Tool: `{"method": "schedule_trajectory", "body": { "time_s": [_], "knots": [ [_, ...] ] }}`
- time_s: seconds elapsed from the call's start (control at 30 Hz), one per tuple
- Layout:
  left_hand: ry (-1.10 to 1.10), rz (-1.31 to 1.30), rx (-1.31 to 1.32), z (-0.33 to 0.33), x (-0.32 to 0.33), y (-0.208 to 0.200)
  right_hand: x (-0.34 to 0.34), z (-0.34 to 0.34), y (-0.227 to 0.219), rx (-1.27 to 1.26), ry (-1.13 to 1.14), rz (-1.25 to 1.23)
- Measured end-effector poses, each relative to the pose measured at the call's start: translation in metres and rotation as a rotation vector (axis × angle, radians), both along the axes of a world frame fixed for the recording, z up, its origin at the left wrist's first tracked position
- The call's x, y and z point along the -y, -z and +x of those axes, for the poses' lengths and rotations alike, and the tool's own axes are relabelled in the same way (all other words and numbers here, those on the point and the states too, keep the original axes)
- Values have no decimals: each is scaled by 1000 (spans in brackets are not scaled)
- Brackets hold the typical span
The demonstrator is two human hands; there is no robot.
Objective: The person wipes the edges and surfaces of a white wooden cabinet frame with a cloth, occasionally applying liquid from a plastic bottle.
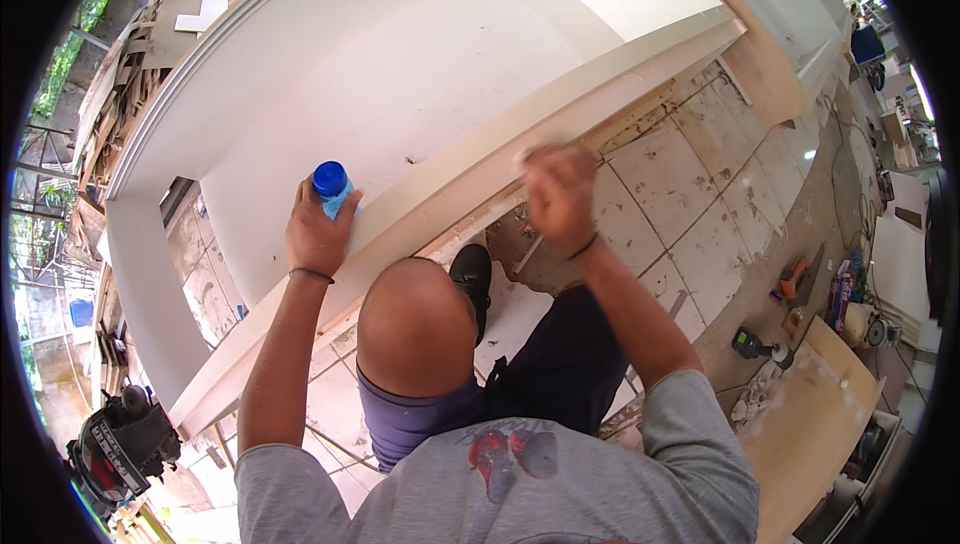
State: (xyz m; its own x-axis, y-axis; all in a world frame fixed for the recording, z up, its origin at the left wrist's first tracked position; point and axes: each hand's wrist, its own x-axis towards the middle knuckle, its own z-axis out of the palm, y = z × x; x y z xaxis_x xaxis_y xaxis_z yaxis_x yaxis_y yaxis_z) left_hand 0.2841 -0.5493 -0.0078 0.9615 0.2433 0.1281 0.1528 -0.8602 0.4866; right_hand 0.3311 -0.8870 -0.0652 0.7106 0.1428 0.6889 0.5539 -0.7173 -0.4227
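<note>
My left hand [318, 229] is wrapped round a small light-blue bottle with a dark-blue cap [330, 180], held upright over the inner side of a large white box-like furniture piece [400, 74]. Toward the right, my right hand [562, 199] is by the near edge board [450, 194] of that piece. Its fingers are curled and smeared by motion. A pale bit shows at the fingertips, too blurred to name. My bare knee [415, 314] is close against the edge board, between my two arms.
A black-and-grey power tool [115, 449] stands at the lower left. On the right are a cordless drill [765, 347], an orange-handled saw [795, 279] and a wooden board [810, 424]. Stained tiles [690, 174] cover the floor. Scrap wood [125, 89] is stacked at the far left.
</note>
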Motion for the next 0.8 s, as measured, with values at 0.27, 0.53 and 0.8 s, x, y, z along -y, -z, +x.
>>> {"method": "schedule_trajectory", "body": {
  "time_s": [0.27,0.53,0.8],
  "knots": [
    [-12,23,12,1,2,2,-1,1,-5,31,46,-5],
    [-30,45,0,2,5,0,7,5,-11,7,45,-5],
    [-28,48,-18,1,6,1,9,7,-20,-4,32,-57]
  ]
}}
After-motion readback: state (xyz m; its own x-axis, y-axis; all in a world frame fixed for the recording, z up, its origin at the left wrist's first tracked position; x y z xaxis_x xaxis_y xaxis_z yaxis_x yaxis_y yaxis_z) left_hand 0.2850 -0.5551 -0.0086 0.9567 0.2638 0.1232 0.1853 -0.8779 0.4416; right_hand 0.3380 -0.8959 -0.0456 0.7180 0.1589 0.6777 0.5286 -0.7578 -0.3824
